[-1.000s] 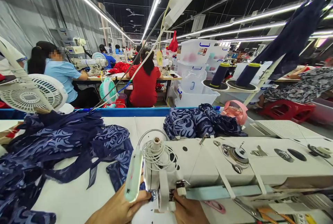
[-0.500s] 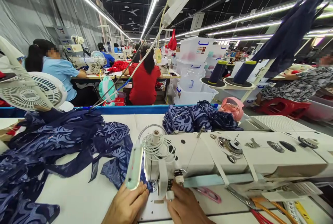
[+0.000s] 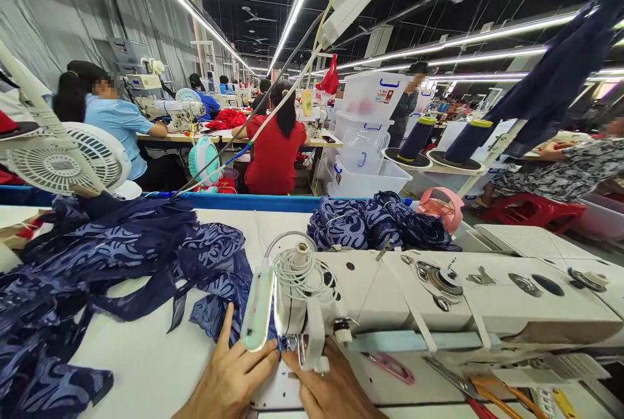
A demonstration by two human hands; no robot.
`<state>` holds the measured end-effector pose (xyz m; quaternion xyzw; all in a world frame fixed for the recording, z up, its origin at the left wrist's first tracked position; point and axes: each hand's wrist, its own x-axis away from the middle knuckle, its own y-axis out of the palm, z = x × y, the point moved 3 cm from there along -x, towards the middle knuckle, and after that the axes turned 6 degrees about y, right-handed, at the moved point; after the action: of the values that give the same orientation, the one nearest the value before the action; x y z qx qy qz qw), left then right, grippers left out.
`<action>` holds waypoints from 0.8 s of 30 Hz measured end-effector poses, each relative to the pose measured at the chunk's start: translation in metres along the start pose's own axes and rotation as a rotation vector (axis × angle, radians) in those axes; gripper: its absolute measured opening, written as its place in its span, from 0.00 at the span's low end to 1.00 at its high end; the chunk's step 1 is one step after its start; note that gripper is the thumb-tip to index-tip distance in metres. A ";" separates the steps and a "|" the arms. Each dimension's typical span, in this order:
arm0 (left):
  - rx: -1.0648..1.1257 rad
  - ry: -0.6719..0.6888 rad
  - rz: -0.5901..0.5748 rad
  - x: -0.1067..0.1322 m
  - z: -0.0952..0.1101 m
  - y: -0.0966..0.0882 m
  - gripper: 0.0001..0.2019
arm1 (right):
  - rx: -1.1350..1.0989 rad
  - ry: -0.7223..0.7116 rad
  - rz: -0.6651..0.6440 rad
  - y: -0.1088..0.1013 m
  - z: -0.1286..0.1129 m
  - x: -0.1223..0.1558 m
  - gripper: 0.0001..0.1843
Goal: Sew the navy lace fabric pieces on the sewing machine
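Note:
A white sewing machine (image 3: 404,289) stands in front of me, its needle end between my hands. My left hand (image 3: 236,373) lies left of the presser foot (image 3: 289,342) with fingers spread, on and beside dark blue patterned fabric (image 3: 221,308). Its index finger points away from me along the cloth; the other fingertips reach close to the foot. My right hand (image 3: 331,383) rests on the machine bed, partly hidden behind the machine head. Its stretched fingers point left, fingertips by the foot. Little of the cloth under the foot shows.
A heap of navy fabric (image 3: 112,243) covers the left of the table. Rolled patterned pieces (image 3: 361,221) lie behind the machine. Scissors (image 3: 451,373), a pink-handled tool (image 3: 390,367) and orange-handled shears (image 3: 507,396) lie at right. Thread cones (image 3: 416,139) stand behind; co-workers sit beyond.
My left index finger has spread away from the others onto the cloth. My right hand's fingers have stretched left toward the presser foot. A standing person has appeared behind the plastic boxes.

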<state>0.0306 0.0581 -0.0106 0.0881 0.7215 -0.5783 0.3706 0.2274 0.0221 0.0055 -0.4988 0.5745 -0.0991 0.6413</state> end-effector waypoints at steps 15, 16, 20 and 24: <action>0.004 -0.044 0.008 0.004 0.000 0.005 0.18 | 0.230 -0.086 0.023 0.004 0.002 -0.006 0.18; 0.012 -0.054 0.012 0.003 0.001 0.005 0.18 | 0.249 -0.092 -0.011 0.006 0.003 -0.006 0.18; 0.036 -0.075 0.030 0.000 0.003 0.002 0.18 | 0.248 -0.098 -0.101 0.016 0.006 0.001 0.15; 0.031 -0.067 0.013 -0.005 0.003 -0.005 0.18 | 0.171 -0.062 -0.128 0.031 0.009 0.013 0.21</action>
<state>0.0329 0.0550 -0.0041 0.0790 0.6990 -0.5895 0.3970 0.2248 0.0325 -0.0275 -0.4808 0.5108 -0.1727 0.6915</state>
